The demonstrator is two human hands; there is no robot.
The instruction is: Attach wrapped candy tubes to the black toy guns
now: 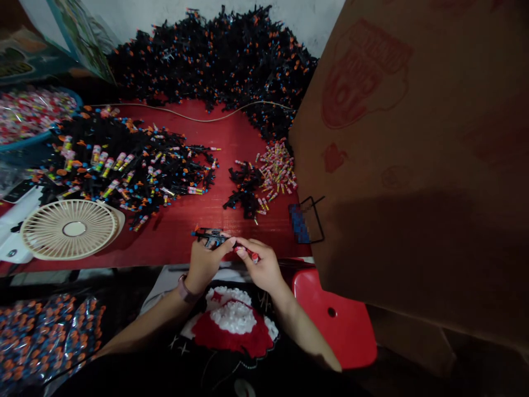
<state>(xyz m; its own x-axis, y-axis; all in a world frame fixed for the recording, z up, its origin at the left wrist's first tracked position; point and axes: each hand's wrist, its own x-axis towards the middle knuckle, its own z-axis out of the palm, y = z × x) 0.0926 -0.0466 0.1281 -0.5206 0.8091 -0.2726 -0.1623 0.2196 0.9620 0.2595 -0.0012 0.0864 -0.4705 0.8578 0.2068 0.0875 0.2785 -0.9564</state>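
Note:
Near the front edge of the red table (173, 251), my left hand (206, 262) is closed around a small black toy gun (212, 236) with an orange and blue tip pointing left. My right hand (263, 266) pinches a small red-capped tube (253, 255) at the gun's right end. The two hands touch or nearly touch there. Beyond them lie a small heap of black toy guns (247, 187) and a pile of pink and yellow tubes (279, 168).
A larger pile of guns with tubes (152, 165) lies left, behind a cream fan (74, 229). A blue basin (76, 102) holds candies. More guns (223, 55) are heaped against the wall. A tall cardboard box (397, 165) borders the right, above a red stool (343, 331).

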